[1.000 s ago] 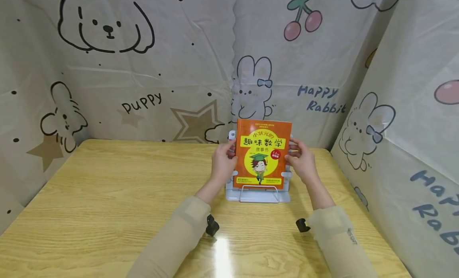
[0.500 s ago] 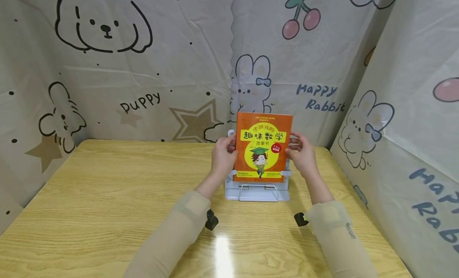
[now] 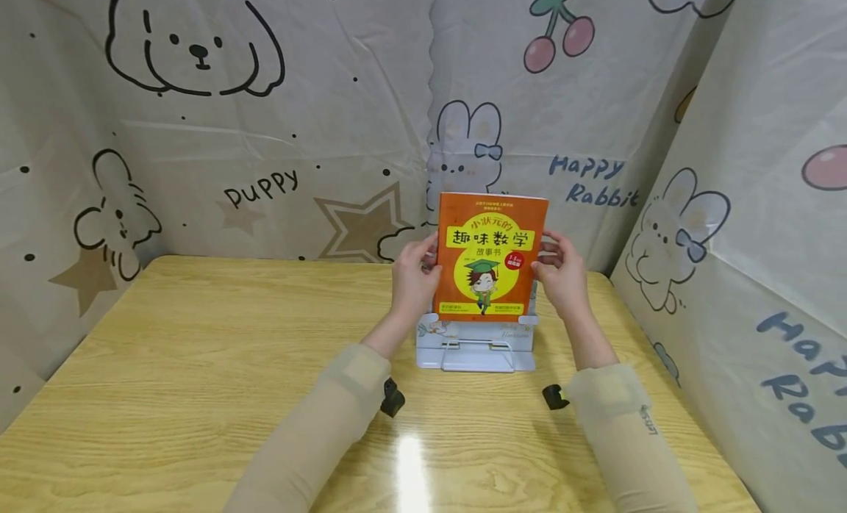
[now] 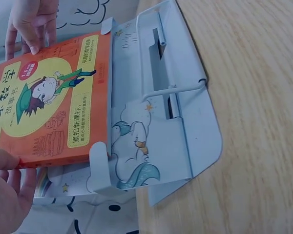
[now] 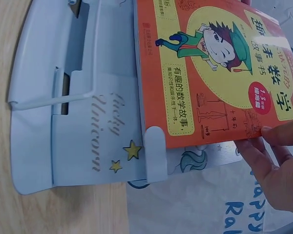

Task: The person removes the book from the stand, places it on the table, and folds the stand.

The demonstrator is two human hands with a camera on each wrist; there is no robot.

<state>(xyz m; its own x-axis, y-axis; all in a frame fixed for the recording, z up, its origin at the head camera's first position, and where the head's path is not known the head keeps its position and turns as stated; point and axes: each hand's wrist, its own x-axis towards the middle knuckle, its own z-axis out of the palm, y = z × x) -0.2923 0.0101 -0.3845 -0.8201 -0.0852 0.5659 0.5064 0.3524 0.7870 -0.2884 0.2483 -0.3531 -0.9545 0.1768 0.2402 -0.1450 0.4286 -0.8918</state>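
An orange book [image 3: 456,270] with a yellow circle and a cartoon child in a green cap stands upright, leaning at a pale blue book stand [image 3: 476,335]. Its lower edge is raised above the stand's bottom ledge, level with the two side clips [image 4: 100,168]. My left hand [image 3: 413,278] pinches the book's left edge, thumb on the cover and fingers behind. On the opposite edge, my right hand [image 3: 562,278] holds it the same way. A unicorn print [image 4: 132,156] shows on the stand's uncovered lower panel. The wire page holder [image 5: 53,100] lies over the ledge.
The stand rests on a wooden table [image 3: 231,366] near its back edge. Behind and beside it hangs a printed cloth [image 3: 370,131] with rabbits and a puppy. Dark wrist devices [image 3: 392,397] sit under both sleeves.
Both hands have lifted the book upward along the stand. More of the stand's printed panel now shows beneath it, while the stand has stayed in place.
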